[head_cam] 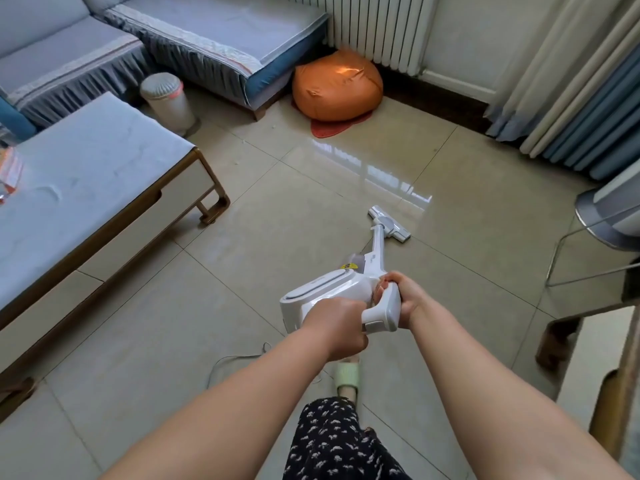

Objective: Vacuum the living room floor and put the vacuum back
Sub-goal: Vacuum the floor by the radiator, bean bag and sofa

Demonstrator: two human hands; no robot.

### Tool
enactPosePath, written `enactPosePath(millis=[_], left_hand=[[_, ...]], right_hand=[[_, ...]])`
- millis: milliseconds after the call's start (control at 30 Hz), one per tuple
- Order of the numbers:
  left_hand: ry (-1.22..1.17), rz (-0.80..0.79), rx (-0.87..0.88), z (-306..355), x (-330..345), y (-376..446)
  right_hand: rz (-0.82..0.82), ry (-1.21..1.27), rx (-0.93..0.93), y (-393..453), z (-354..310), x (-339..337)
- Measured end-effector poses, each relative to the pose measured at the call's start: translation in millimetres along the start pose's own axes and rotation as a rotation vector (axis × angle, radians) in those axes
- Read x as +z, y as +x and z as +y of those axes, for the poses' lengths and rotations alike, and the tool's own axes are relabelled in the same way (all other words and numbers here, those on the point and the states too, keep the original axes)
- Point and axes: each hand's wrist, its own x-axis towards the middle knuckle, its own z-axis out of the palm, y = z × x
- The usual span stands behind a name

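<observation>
Behind the vacuum (pixel 332 289), left hand (pixel 337 327) and right hand (pixel 405 294) grip its half-hidden handle.

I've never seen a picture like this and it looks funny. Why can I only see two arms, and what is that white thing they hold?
The camera sits on the person's head and looks down, so you see only their arms. Both hands hold a white stick vacuum: the left hand grips its body and the right hand grips the handle. The brush head rests on the shiny tiled floor. Nearby are a low table, a small white bin, an orange cushion and a grey-blue sofa.
</observation>
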Motion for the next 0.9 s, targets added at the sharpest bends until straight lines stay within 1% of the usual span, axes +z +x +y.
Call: enactPosePath(millis=[200,333,500,633,900], left_hand=[[0.020,-0.017,0.037,-7.9,-27.7,70.8],[0.030,-0.044,0.079,-12.2,-52.6,127.8],[0.079,-0.076,0.148,-21.1,-73.2,183.1],[0.069,-0.099,0.162,-21.5,-82.0,212.5],[0.027,-0.102,0.168,3.5,-97.1,263.0]], right_hand=[[0.028,-0.013,-0.028,23.3,-65.0,21.8],[0.061,0.048,-0.051,39.2,-113.8,39.0],[0.086,0.116,-0.083,58.9,-155.9,52.9],[0.105,0.118,-0.081,67.7,-183.0,58.6],[0.123,0.101,-0.111,65.0,-242.1,61.7]])
